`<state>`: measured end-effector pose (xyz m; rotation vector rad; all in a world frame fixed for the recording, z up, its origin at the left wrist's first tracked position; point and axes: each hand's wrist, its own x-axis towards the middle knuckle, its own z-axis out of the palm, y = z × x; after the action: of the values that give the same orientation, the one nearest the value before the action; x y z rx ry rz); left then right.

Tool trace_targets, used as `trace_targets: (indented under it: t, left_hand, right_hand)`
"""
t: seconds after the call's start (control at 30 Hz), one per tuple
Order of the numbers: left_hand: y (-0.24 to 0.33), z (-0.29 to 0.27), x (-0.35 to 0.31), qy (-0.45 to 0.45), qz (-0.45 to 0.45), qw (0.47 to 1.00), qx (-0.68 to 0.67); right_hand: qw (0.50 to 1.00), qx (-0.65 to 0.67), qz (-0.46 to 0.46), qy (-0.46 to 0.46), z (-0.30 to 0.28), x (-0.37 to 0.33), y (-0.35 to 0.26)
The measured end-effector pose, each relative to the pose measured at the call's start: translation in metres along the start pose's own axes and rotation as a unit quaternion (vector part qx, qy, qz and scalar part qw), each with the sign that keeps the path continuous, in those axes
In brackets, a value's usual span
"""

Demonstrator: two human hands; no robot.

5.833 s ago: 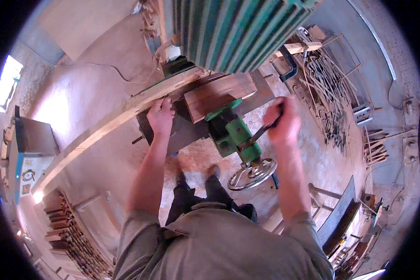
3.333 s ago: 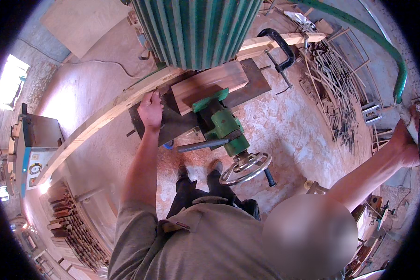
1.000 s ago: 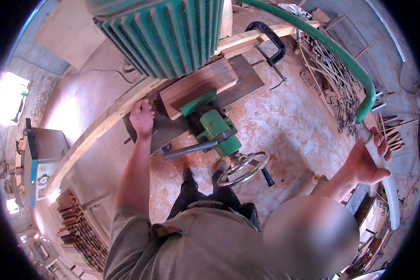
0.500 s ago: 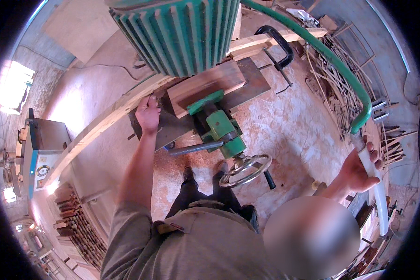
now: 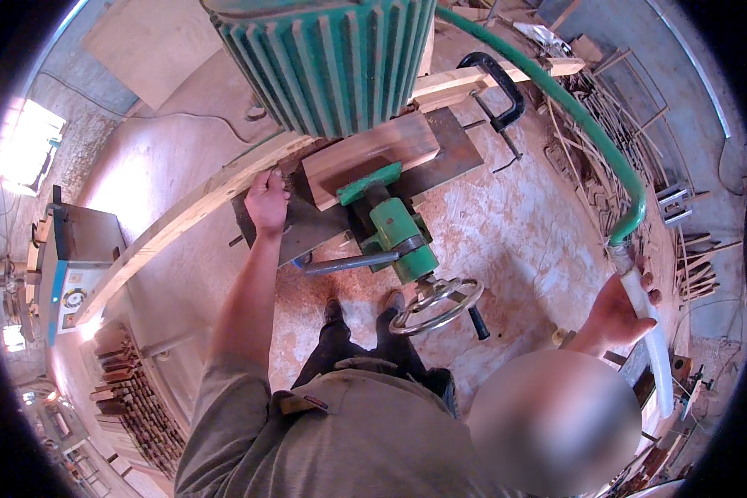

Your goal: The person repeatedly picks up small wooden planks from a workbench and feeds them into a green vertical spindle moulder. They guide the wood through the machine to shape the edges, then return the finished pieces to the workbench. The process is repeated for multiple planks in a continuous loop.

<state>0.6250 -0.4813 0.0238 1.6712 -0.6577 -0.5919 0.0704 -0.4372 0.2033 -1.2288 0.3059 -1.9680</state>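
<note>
My right hand [image 5: 621,311] is wrapped around the pale handle [image 5: 657,357] of a long lever, whose bent green arm [image 5: 589,124] runs up to the machine. My left hand [image 5: 267,203] is curled closed over the dark metal table [image 5: 307,236], beside a long wooden fence [image 5: 224,187]; what its fingers hold, if anything, is hidden. Right of it, a brown wood block [image 5: 373,153] lies against the fence, below the ribbed green motor [image 5: 328,75]. A green clamp pad [image 5: 369,184] presses toward the block's near side.
A chrome handwheel [image 5: 436,307] and a grey clamp lever [image 5: 349,264] stick out toward me. A black G-clamp [image 5: 502,95] grips the fence's right end. Stacked wood strips [image 5: 137,390] lie at left, scrap wood [image 5: 606,124] at right. Sawdust covers the floor [image 5: 515,249].
My right hand and the lever have shifted slightly left. My left hand remains at the same place by the fence, and the block stays against the clamp pad.
</note>
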Motion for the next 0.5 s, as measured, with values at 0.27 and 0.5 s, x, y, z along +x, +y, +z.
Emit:
trace_targets:
  t: [0.27, 0.5]
  left_hand:
    - [0.006, 0.002, 0.001, 0.011, 0.004, 0.999, 0.032]
    - [0.027, -0.008, 0.008, -0.087, -0.199, 0.97, -0.113]
  right_hand:
    - [1.0, -0.014, 0.027, 0.002, -0.008, -0.025, 0.013]
    - [0.998, 0.021, -0.014, 0.053, 0.028, 0.056, -0.037]
